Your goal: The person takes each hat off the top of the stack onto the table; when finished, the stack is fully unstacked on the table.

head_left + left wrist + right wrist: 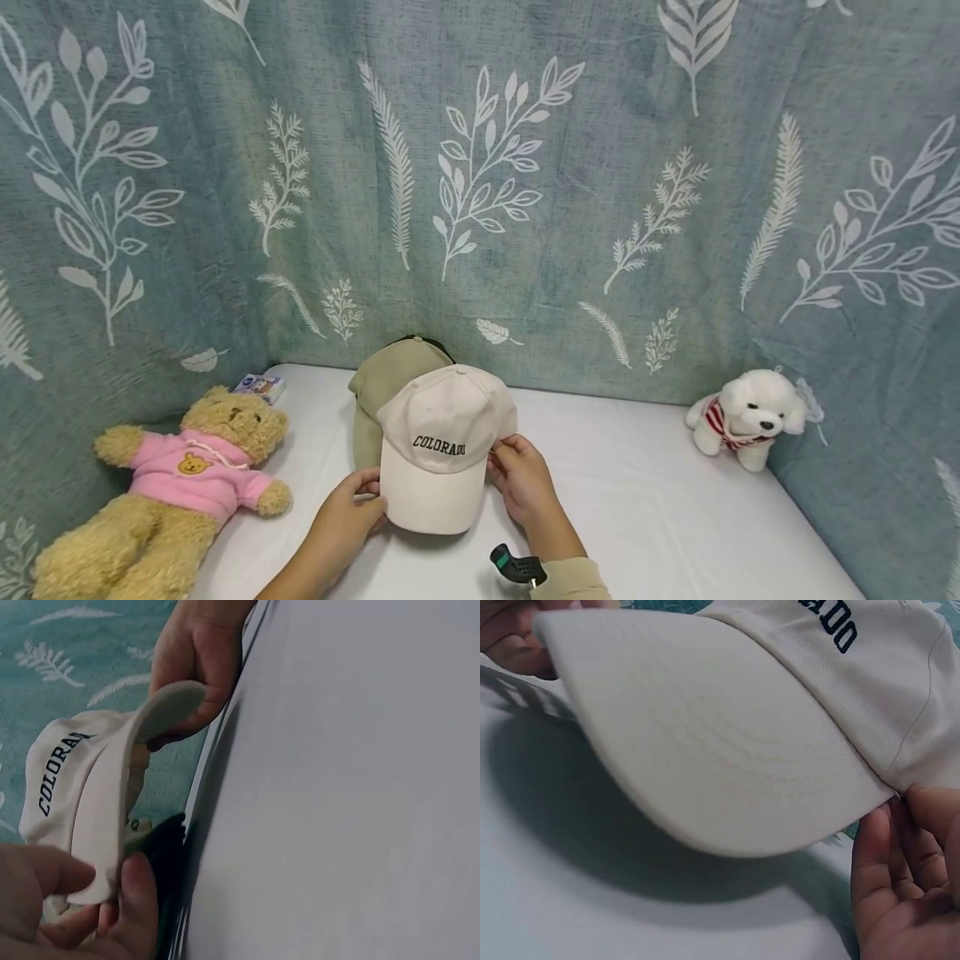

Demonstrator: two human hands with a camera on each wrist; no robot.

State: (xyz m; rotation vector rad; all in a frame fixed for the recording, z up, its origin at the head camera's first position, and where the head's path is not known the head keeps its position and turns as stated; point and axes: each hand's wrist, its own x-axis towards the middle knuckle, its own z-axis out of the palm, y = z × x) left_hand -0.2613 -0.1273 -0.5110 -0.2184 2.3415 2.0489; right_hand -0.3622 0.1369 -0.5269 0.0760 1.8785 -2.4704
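A cream baseball cap point(442, 425) with dark COLORADO lettering is held between both hands, its brim toward the camera. My left hand point(347, 518) pinches the left edge of the brim point(105, 817), thumb on one face and fingers on the other. At the other side, my right hand point(525, 483) grips the cap where brim and crown meet, as the right wrist view shows. Behind the cream cap is an olive-green cap point(375, 396), partly hidden by it. In the right wrist view the brim point(705, 742) stands off the white surface, casting a shadow on it.
A teddy bear point(187, 475) in a pink hoodie lies at the left, with a small purple-and-white pack point(260, 387) by its head. A white toy dog point(750, 417) stands at the right. Leaf-patterned curtains point(480, 208) enclose the white table point(637, 500).
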